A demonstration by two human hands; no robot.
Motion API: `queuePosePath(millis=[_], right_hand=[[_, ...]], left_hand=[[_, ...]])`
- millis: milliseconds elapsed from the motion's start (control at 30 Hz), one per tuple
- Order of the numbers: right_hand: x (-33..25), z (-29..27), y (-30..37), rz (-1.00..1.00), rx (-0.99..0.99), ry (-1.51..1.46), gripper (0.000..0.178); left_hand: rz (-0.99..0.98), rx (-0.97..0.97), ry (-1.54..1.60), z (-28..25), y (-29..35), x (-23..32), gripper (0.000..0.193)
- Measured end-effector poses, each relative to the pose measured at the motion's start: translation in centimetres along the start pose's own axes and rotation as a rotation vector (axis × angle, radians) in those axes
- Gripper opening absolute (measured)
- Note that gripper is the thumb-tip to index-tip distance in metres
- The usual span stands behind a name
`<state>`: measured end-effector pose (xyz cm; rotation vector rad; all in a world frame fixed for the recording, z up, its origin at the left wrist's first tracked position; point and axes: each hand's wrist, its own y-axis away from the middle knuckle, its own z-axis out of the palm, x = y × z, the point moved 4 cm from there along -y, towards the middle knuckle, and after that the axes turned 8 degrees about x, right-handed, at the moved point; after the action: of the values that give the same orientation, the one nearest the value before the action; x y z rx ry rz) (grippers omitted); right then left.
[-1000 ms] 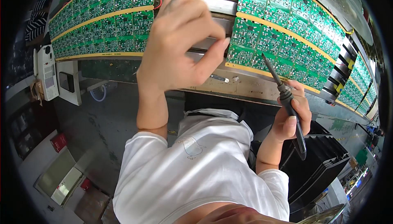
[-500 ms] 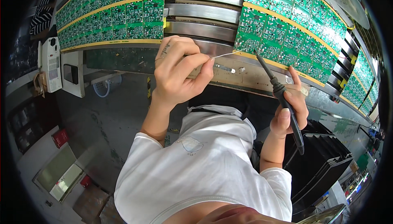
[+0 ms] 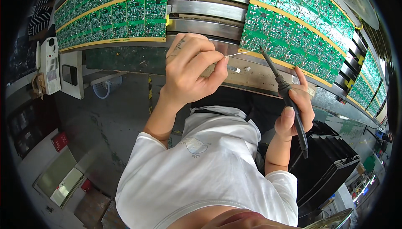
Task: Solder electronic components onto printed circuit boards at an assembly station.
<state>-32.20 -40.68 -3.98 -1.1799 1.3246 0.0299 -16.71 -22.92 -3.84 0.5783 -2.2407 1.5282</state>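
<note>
Between thumb and forefinger, my left hand [image 3: 194, 68] pinches a thin solder wire [image 3: 243, 53]. The wire runs right to the lower left part of a green circuit board panel [image 3: 289, 40] with yellow edge strips. My right hand [image 3: 297, 109] is closed round a black soldering iron [image 3: 289, 95]. Its tip meets the wire's end at the panel's lower edge; whether they touch cannot be made out. The right forefinger rests by the panel's yellow edge.
Another green panel [image 3: 113, 19] lies at the left on metal rails [image 3: 209, 7], and a third panel [image 3: 368, 86] at the far right. A small metal strip lies on the bench edge [image 3: 264, 78]. Black stacked trays [image 3: 326, 158] stand at lower right, a white box [image 3: 51, 65] at left.
My left hand has moved right, bringing the wire's end to the iron's tip. The right hand and iron have barely moved.
</note>
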Motion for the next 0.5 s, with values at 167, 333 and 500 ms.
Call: queuePosePath(millis=[167,333,500], right_hand=[[-0.1,0.0,0.0,0.008,0.029,-0.020,0.021],[-0.2,-0.1,-0.1,0.000,0.015,-0.002,0.021],[0.1,-1.6,-0.2,0.006,0.033,-0.007,0.024]], left_hand=[[0.010,0.020,-0.005,0.2,-0.2,-0.1,0.017],[-0.009,0.025,0.000,0.0,-0.4,0.1,0.017],[-0.014,0.022,0.022,0.2,-0.4,0.3,0.017]])
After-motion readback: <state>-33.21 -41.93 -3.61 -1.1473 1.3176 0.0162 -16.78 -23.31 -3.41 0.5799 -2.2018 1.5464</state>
